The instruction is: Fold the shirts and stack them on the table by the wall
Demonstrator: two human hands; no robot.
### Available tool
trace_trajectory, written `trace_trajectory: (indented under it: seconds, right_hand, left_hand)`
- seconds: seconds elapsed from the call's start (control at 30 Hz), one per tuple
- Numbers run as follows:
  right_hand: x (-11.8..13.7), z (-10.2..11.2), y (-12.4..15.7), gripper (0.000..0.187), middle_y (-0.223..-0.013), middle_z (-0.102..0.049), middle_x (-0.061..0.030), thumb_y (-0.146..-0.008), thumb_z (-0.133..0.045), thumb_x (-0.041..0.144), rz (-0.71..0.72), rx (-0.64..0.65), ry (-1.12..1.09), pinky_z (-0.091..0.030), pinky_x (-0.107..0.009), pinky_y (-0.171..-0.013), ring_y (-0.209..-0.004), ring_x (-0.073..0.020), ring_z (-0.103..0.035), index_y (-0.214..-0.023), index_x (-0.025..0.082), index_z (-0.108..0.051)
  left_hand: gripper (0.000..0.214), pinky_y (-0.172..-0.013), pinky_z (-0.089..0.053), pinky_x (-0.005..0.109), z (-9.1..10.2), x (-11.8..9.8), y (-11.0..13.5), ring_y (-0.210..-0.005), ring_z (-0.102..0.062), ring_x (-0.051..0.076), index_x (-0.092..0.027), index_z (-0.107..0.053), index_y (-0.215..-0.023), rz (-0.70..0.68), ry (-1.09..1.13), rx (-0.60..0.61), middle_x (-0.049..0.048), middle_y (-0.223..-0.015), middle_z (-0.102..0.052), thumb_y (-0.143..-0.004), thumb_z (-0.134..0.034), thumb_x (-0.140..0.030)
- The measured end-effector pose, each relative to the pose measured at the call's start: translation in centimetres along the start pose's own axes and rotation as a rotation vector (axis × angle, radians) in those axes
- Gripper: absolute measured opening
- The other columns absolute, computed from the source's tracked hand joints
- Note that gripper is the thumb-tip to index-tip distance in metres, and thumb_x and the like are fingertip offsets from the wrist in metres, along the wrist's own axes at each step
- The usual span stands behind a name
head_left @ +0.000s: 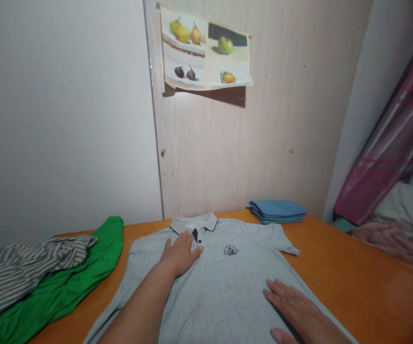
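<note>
A light grey polo shirt (228, 286) lies spread face up, its collar toward the wall and a small dark emblem on the chest. My left hand (180, 253) rests flat on the shirt beside the button placket, just below the collar, fingers stretched out. Over the lower part of the shirt, at its right side, my right hand (296, 306) is held palm down with the fingers extended. Neither hand grips anything. The shirt's bottom hem is out of view.
The shirt lies on an orange-brown table (364, 282). At the left sit a green garment (95, 267) and a striped garment (41, 267) in a loose heap. A folded blue stack of cloth (277, 210) is at the back right. A pink curtain (382, 143) hangs at the right.
</note>
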State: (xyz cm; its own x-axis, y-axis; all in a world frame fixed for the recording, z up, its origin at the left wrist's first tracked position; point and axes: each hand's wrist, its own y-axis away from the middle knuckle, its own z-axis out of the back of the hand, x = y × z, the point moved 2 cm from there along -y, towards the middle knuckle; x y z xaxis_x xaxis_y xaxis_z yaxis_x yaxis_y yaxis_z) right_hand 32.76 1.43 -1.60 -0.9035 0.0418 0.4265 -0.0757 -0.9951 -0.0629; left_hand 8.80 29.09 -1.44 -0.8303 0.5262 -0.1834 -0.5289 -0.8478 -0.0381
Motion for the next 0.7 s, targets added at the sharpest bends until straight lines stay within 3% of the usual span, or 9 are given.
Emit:
trace_trajectory:
  seconds: [0.1,0.17,0.23,0.3,0.43,0.57,0.7]
  right_hand:
    - [0.1,1.0,-0.2,0.064,-0.155,-0.047,-0.0071,-0.087,-0.060,0.062,-0.032,0.024,-0.135,-0.030,-0.049,-0.122,-0.146,-0.0334,-0.040,-0.140,0.027,-0.063]
    - [-0.4,2.0,-1.1,0.058,-0.143,-0.061,-0.0112,-0.089,-0.056,0.060,-0.076,-0.018,-0.287,-0.042,-0.046,-0.114,-0.133,-0.0322,-0.055,-0.132,0.022,-0.069]
    - [-1.6,3.4,-2.7,0.053,-0.117,-0.074,-0.0126,-0.094,-0.048,0.057,-0.116,-0.141,-0.435,-0.055,-0.039,-0.093,-0.105,-0.0272,-0.069,-0.117,0.017,-0.074]
    - [-3.7,5.1,-4.7,0.047,-0.094,-0.074,-0.0096,-0.094,-0.048,0.054,-0.164,-0.288,-0.466,-0.055,-0.032,-0.074,-0.083,-0.0219,-0.068,-0.099,0.015,-0.073]
    - [-8.7,7.5,-8.8,0.037,-0.086,-0.071,-0.0079,-0.096,-0.040,0.039,-0.350,-0.459,-0.255,-0.047,-0.025,-0.067,-0.078,-0.0171,-0.065,-0.086,0.014,-0.066]
    - [-12.2,8.4,-12.2,0.036,-0.085,-0.073,-0.0124,-0.095,-0.043,0.037,-0.553,-0.434,-0.045,-0.045,-0.029,-0.066,-0.078,-0.0209,-0.067,-0.086,0.013,-0.067]
    - [-12.9,8.3,-14.5,0.036,-0.093,-0.073,-0.0213,-0.085,-0.062,0.047,-0.626,-0.414,0.074,-0.047,-0.036,-0.068,-0.090,-0.0314,-0.069,-0.083,0.012,-0.069]
  left_hand:
    - [0.081,-0.120,-0.013,0.064,0.0,0.0,0.0,-0.155,-0.019,0.032,-0.015,-0.037,-0.156,-0.001,-0.002,-0.007,0.0157,-0.166,-0.023,-0.095,-0.026,-0.067]
    - [0.080,-0.120,-0.014,0.064,0.0,0.1,-0.1,-0.155,-0.020,0.032,-0.017,-0.038,-0.156,0.001,0.000,-0.014,0.0155,-0.165,-0.025,-0.095,-0.028,-0.066]
    - [0.078,-0.120,-0.015,0.063,0.0,0.1,-0.3,-0.154,-0.021,0.032,-0.017,-0.039,-0.155,0.005,-0.003,-0.023,0.0155,-0.165,-0.026,-0.095,-0.029,-0.066]
    - [0.078,-0.120,-0.015,0.064,-0.1,0.2,-0.4,-0.154,-0.023,0.033,-0.017,-0.040,-0.155,0.010,-0.008,-0.032,0.0158,-0.165,-0.027,-0.094,-0.029,-0.065]
    - [0.079,-0.120,-0.015,0.063,-0.3,0.4,-0.8,-0.154,-0.022,0.032,-0.015,-0.039,-0.155,0.010,-0.023,-0.030,0.0149,-0.165,-0.024,-0.095,-0.029,-0.064]
    - [0.079,-0.120,-0.015,0.064,-0.5,0.6,-1.0,-0.154,-0.022,0.032,-0.016,-0.041,-0.155,0.014,-0.013,-0.035,0.0141,-0.165,-0.025,-0.093,-0.031,-0.065]
    - [0.079,-0.120,-0.016,0.064,-0.4,0.6,-0.9,-0.154,-0.024,0.033,-0.016,-0.042,-0.155,0.013,0.010,-0.046,0.0147,-0.164,-0.029,-0.093,-0.034,-0.064]
